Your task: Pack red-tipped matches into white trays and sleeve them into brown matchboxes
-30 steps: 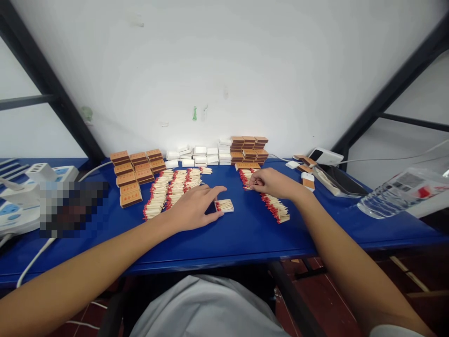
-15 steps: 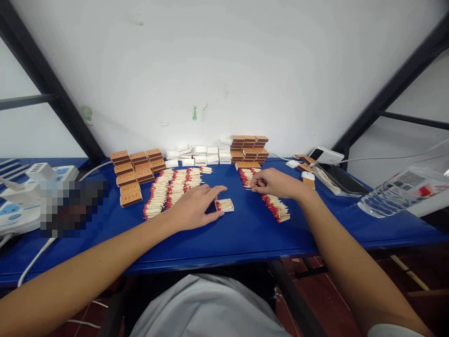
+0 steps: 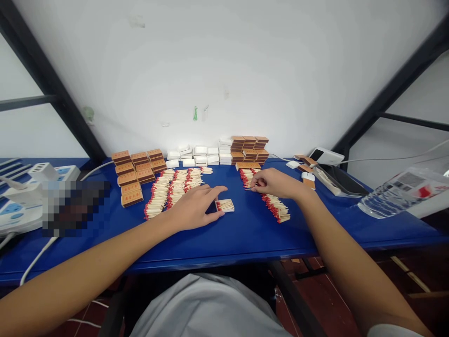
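A small white tray (image 3: 229,209) with red-tipped matches in it lies on the blue table (image 3: 224,243). My left hand (image 3: 198,207) rests at its left end, thumb and fingers spread apart round that end. To the right, my right hand (image 3: 271,182) pinches at a row of matches (image 3: 247,175); whatever is between the fingertips is too small to make out. More matches (image 3: 277,208) lie in a slanting row just below this hand. Several long rows of matches (image 3: 157,194) lie left of and behind my left hand.
Brown matchboxes (image 3: 131,194) are stacked at the left and more matchboxes (image 3: 249,152) at the back, beside white trays (image 3: 199,152). A power strip (image 3: 66,174) lies far left. On the right are a phone (image 3: 345,180) and a plastic bottle (image 3: 393,194).
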Demonstrator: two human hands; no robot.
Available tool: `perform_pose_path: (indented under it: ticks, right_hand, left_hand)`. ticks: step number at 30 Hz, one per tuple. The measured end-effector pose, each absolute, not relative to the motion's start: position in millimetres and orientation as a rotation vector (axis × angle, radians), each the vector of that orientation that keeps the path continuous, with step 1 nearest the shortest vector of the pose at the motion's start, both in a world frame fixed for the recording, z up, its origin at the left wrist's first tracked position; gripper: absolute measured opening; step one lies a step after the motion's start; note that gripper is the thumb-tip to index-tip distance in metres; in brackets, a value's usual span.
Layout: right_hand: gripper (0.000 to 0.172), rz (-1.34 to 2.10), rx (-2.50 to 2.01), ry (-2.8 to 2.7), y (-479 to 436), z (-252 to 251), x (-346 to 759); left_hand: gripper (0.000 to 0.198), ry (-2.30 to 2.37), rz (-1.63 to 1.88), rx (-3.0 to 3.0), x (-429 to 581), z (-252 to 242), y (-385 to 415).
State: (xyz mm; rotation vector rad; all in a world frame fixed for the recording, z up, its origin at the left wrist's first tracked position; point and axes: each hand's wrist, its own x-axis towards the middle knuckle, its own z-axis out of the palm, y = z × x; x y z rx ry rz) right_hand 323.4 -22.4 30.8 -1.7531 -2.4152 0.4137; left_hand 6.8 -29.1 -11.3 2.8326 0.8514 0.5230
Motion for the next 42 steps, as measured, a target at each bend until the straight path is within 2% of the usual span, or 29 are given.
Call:
perform_pose_path:
  ticks: [14,27,34,39,42]
  right_hand:
    - [0.01,0.407,-1.693,-2.455,-21.6,26.7,312.4]
    - [0.011,0.38,-1.2,-2.548,-48.3,27.1,259.6]
    - [0.007,0.308,-1.238,-2.579,-54.4,21.5,245.0]
    - [0.012,0.292,-1.254,-2.567,-53.5,21.4,245.1]
    - [0.013,0.252,-1.255,-2.543,-49.9,25.7,256.0]
  left_hand:
    - [0.058,0.857,0.524,2.844,7.0,-11.0,-30.0]
    - [0.06,0.853,0.519,2.818,9.5,-7.3,-31.1]
    - [0.059,0.856,0.526,2.83,9.8,-8.5,-30.5]
    - [0.061,0.85,0.532,2.83,9.3,-9.2,-29.4]
    - [0.05,0.829,0.547,2.832,9.0,-8.1,-29.4]
